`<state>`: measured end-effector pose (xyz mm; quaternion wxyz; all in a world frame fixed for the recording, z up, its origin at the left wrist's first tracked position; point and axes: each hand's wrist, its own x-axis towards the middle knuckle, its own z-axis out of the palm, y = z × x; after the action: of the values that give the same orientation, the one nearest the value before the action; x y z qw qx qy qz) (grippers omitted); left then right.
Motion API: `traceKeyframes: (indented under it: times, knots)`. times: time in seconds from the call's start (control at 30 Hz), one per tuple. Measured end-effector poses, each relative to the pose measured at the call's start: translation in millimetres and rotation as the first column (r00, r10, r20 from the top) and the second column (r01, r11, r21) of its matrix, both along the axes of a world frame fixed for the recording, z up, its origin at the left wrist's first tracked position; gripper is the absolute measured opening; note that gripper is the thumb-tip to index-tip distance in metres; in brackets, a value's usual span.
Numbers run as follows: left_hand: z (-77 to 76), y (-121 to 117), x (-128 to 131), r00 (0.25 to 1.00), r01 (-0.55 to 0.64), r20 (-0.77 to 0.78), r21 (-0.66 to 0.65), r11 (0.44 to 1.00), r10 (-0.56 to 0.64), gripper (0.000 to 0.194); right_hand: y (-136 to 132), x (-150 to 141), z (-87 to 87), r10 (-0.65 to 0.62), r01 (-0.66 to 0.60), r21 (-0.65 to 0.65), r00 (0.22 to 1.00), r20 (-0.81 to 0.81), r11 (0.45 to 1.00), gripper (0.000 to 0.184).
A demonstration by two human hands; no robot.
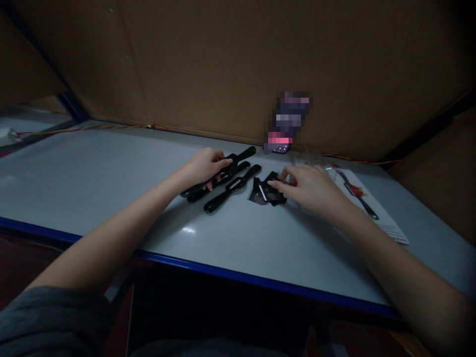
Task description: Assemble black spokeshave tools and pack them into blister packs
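Three long black plastic handles lie side by side on the grey table (111,168). My left hand (203,166) rests on the two farther ones (238,161), fingers curled over them. The third handle (232,188) lies free just in front. To its right sits a small pile of black blade pieces (266,192). My right hand (310,188) is at that pile, fingertips pinched on one of the pieces.
A printed card (372,208) picturing a black tool lies to the right, beside some clear plastic wrap (307,158). A blurred-out object (288,121) leans on the cardboard wall behind. A twisted cable (92,127) runs along the back edge. The blue table edge (223,270) is near me.
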<state>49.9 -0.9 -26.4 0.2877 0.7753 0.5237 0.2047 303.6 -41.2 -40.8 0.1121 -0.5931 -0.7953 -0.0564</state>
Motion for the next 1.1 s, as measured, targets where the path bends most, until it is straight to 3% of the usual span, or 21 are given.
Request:
traceKeyframes:
  times: [0.1, 0.17, 0.4, 0.83, 1.1]
  knots:
    - [2.1, 4.5, -7.2, 0.964, 0.06, -0.266, 0.278, 0.959, 0.017, 0.034, -0.3, -1.0, 2.1, 0.008, -0.007, 0.016, 1.0, -0.025, 1.0, 0.032]
    - [2.6, 9.1, -11.7, 0.922, 0.111, -0.385, 0.356, 0.928, 0.038, 0.037, -0.5, -1.7, 3.0, 0.003, -0.003, 0.021, 0.999, -0.035, 1.0, 0.031]
    - [-4.3, 20.9, -20.5, 0.885, 0.14, -0.464, 0.332, 0.933, 0.032, 0.035, 0.8, -1.3, 1.5, -0.003, 0.003, 0.01, 0.999, -0.043, 1.0, 0.031]
    - [-3.5, 10.0, -12.6, 0.756, 0.174, -0.649, 0.332, 0.927, 0.09, 0.042, -1.3, -2.2, 7.4, -0.028, 0.029, 0.005, 0.993, -0.111, 1.0, 0.027]
    - [-4.4, 11.8, -11.8, 0.746, 0.204, -0.663, 0.321, 0.925, 0.066, 0.043, 8.0, 9.3, -0.8, 0.075, -0.086, -0.062, 0.984, -0.161, 0.994, 0.029]
